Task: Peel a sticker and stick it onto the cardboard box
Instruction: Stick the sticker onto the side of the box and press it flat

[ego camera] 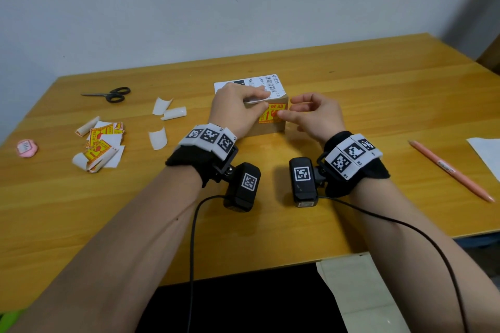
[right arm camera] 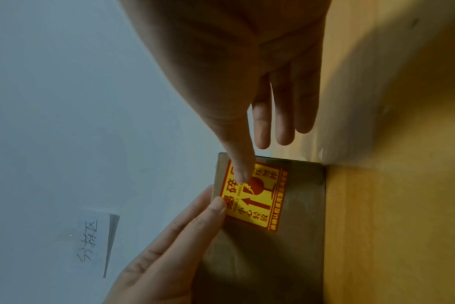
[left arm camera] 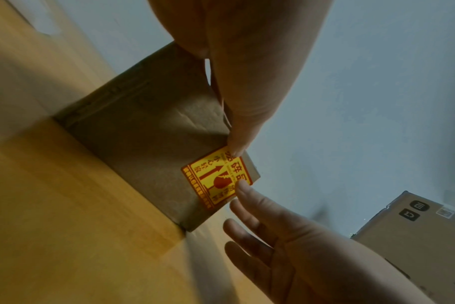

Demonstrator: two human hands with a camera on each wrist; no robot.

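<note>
Right hand [ego camera: 315, 113] – thumb on sticker [ego camera: 272, 113]

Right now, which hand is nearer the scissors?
Left. The left hand rests on the cardboard box, on the side towards the scissors at the table's far left. The right hand is at the box's other side, farther away.

A yellow wooden tabletop [ego camera: 351, 76] carries a cardboard box [ego camera: 266, 128] at the middle, black scissors [ego camera: 109, 94] far left, curled white backing papers [ego camera: 169, 112], a heap of yellow stickers [ego camera: 100, 144], a pink round object [ego camera: 27, 147], and a pink pen [ego camera: 450, 170] beside white paper [ego camera: 487, 151] at right.
</note>
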